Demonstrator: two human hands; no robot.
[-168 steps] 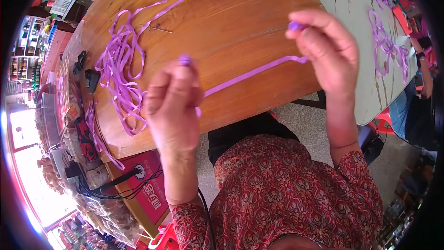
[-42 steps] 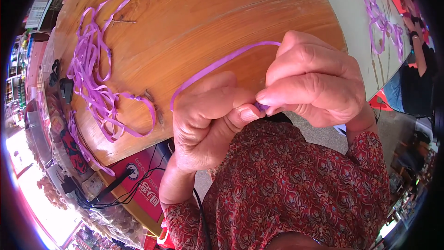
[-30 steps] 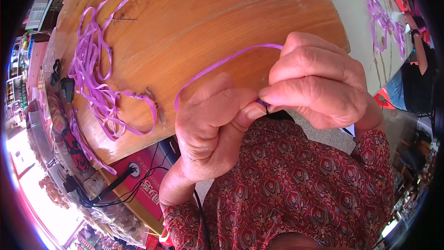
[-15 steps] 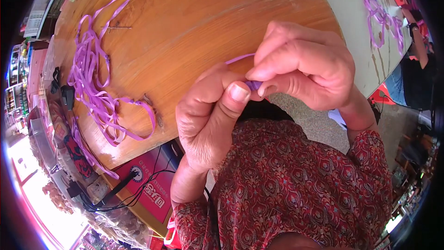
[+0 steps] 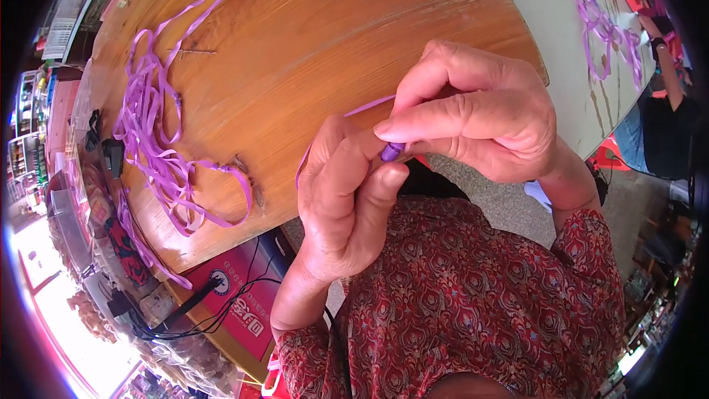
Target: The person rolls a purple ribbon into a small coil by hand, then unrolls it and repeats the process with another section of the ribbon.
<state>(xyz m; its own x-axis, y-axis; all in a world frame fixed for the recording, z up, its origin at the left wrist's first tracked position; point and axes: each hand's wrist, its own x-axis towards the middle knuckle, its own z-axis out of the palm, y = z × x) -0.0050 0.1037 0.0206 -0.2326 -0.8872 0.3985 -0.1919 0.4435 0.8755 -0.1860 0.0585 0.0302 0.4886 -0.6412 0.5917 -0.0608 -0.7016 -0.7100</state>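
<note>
Above the table's near edge, my left hand (image 5: 343, 203) and my right hand (image 5: 480, 114) meet, fingertips close together. A small, dark purple, rounded piece (image 5: 392, 151) shows between the fingertips of both; its exact kind is partly hidden. A thin purple ribbon (image 5: 369, 106) runs from behind the right fingers, and its strand curves down behind my left hand. My left thumb and curled fingers are closed around the ribbon and piece. Thumb and forefinger of my right hand pinch at the piece's upper side. A loose heap of purple ribbons (image 5: 151, 125) lies on the left.
The brown wooden table (image 5: 295, 44) adjoins a pale table (image 5: 550, 22), where more purple ribbons (image 5: 602, 26) lie near another person's arm (image 5: 670, 66). A pink box (image 5: 236, 299) with black cables stands below the left edge. A thin twig-like piece (image 5: 196, 51) lies by the heap.
My right hand has shifted slightly left and down. The left thumb has lowered away from the right fingertips, and more of the dark purple piece shows.
</note>
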